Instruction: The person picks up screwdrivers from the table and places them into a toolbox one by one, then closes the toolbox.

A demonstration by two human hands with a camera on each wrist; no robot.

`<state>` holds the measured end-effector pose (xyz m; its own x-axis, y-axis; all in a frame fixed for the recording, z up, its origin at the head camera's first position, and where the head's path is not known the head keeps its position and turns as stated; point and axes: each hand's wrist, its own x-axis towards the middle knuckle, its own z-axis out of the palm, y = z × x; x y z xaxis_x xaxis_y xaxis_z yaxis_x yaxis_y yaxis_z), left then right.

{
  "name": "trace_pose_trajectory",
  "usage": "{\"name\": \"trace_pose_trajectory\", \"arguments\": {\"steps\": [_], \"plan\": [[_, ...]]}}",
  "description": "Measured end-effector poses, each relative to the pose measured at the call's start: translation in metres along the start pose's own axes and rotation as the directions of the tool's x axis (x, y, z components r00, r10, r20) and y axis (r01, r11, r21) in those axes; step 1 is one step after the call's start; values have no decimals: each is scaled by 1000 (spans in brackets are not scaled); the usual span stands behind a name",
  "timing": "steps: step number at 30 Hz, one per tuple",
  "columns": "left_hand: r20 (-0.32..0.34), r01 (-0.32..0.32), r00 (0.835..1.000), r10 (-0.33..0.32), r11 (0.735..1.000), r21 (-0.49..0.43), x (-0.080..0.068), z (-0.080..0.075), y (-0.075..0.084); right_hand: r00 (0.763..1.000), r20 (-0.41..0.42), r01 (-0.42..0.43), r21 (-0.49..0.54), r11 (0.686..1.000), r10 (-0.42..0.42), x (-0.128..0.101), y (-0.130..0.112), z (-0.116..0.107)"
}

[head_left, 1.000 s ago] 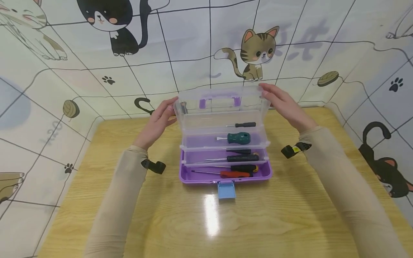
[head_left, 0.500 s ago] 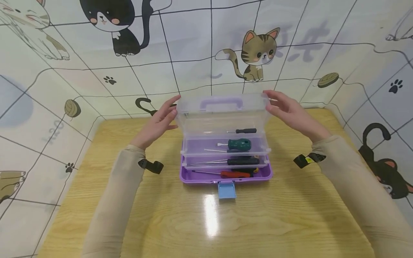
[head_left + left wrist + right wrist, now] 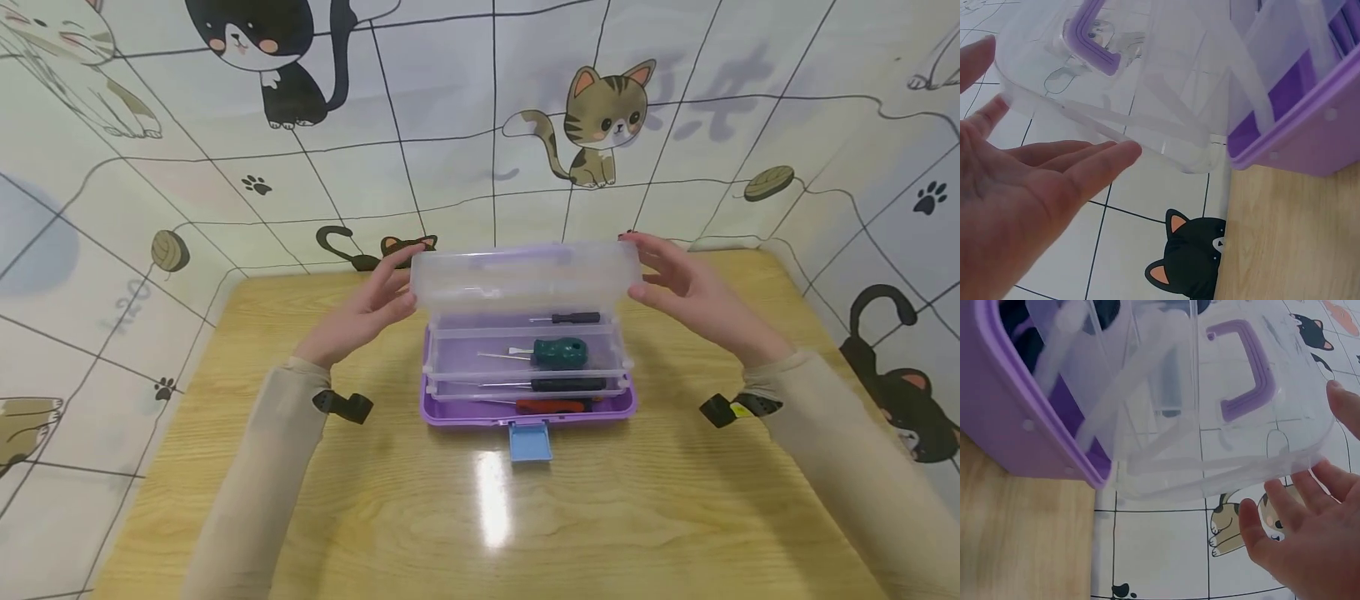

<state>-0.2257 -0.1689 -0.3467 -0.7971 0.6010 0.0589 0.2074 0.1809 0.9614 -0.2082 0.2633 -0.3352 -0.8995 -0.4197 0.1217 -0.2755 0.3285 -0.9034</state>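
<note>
Left hand (image 3: pixel 367 304) and right hand (image 3: pixel 686 287) flanking the clear lid (image 3: pixel 525 275), straight fingers touching its ends, purple box (image 3: pixel 525 410) sitting mid-table (image 3: pixel 300 500), screwdrivers (image 3: pixel 558 352) lying inside.

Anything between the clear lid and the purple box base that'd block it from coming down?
Nothing visible. The clear lid sits tilted over the trays; the screwdrivers lie flat inside them, below the rims of the purple base.
</note>
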Motion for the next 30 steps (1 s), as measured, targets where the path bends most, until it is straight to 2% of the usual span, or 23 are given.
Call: {"name": "trace_pose_trajectory", "arguments": {"steps": [4,9,12,15,19,24,30], "plan": [[-6,-39,999,39,999,-17,-5,4,-3,997,3,74,-26,997,-74,-7,5,4],[-19,-40,999,40,999,-25,-13,10,-5,989,22,146,-42,988,-145,-17,9,10],[-39,-50,998,49,998,-27,-18,15,-8,985,26,170,-9,985,-170,-22,13,15],[-32,-68,997,66,995,-75,-21,21,-12,982,19,187,43,982,-187,-27,20,20],[-27,-93,996,90,992,-88,-21,27,-17,976,-14,218,92,972,-218,-32,30,28],[-47,-109,993,105,991,-83,-21,30,-23,986,-60,162,106,981,-156,-38,32,40],[-55,-120,992,112,977,-176,-18,34,-30,996,-75,51,110,993,-43,-42,29,45]]}}
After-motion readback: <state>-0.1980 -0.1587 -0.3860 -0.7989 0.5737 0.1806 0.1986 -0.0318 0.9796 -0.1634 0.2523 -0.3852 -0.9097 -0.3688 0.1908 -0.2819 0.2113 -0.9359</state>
